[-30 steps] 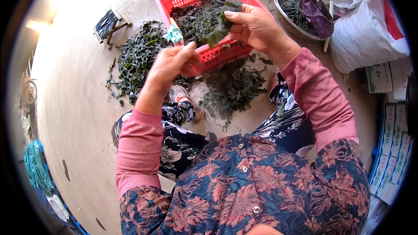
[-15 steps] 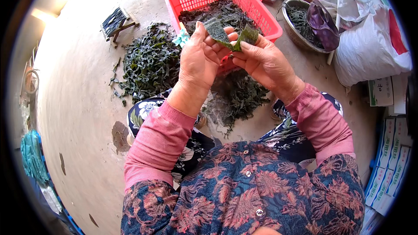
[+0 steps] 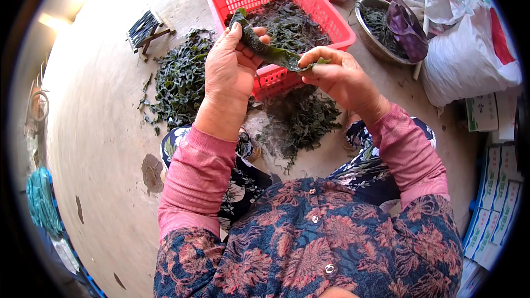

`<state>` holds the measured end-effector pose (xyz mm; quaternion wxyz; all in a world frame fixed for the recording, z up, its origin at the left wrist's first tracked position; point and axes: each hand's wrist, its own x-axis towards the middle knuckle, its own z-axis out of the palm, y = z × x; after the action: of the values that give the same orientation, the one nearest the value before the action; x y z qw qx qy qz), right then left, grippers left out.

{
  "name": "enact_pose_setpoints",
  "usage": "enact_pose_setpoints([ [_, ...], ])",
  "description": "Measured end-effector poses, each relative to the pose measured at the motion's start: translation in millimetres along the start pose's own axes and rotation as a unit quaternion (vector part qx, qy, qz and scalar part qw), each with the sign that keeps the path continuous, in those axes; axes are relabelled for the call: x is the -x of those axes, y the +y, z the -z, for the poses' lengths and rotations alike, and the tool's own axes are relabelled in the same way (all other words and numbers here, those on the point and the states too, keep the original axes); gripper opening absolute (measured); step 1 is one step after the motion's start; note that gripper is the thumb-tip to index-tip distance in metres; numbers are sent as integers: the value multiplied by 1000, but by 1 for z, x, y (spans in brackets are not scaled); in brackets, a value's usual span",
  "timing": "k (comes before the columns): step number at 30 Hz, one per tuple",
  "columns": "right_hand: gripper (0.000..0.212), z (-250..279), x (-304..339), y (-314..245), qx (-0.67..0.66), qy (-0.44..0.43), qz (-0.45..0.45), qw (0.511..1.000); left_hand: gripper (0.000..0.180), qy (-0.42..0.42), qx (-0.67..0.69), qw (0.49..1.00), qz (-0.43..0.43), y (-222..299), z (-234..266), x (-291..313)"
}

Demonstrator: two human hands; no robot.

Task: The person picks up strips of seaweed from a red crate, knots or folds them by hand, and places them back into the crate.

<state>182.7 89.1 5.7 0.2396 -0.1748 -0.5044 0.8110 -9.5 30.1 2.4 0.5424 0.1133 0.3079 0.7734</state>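
A dark green strip of seaweed (image 3: 269, 52) is stretched between my two hands, over the near side of a red plastic crate (image 3: 331, 8). My left hand (image 3: 232, 63) pinches its upper end between thumb and fingers. With thumb and forefinger, my right hand (image 3: 339, 74) grips the other end. More seaweed (image 3: 295, 22) lies loose inside the crate. Beyond my left wrist a large heap of seaweed (image 3: 185, 85) rests on the floor. Between my knees, against the crate's near side, sits a smaller pile of seaweed (image 3: 301, 121).
A metal basin (image 3: 372, 41) holding dark strands and a purple cloth bag (image 3: 407, 30) stands right of the crate. Next to it bulges a white sack (image 3: 466, 63). A small folding stool (image 3: 148, 32) is at the far left. Printed boxes (image 3: 494, 204) are stacked at right.
My hands have moved apart, the left one leftward and the right one slightly right and down. The seaweed strip, folded before, is now drawn out lengthwise between them.
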Motion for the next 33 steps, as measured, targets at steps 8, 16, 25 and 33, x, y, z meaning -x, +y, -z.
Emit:
enact_pose_setpoints([
  [8,11,-1,-8,-7,268,95,157,946,8,-20,-147,988,33,-4,-8,7],
  [16,20,-10,-14,-16,383,-16,270,884,14,-175,-372,900,143,-8,-17,21],
  [25,26,12,-22,-2,278,-20,35,960,15,-199,-390,892,114,-7,-11,27],
  [33,24,6,-11,2,127,-8,-5,992,29,-227,-452,863,16,-9,-8,32],
])
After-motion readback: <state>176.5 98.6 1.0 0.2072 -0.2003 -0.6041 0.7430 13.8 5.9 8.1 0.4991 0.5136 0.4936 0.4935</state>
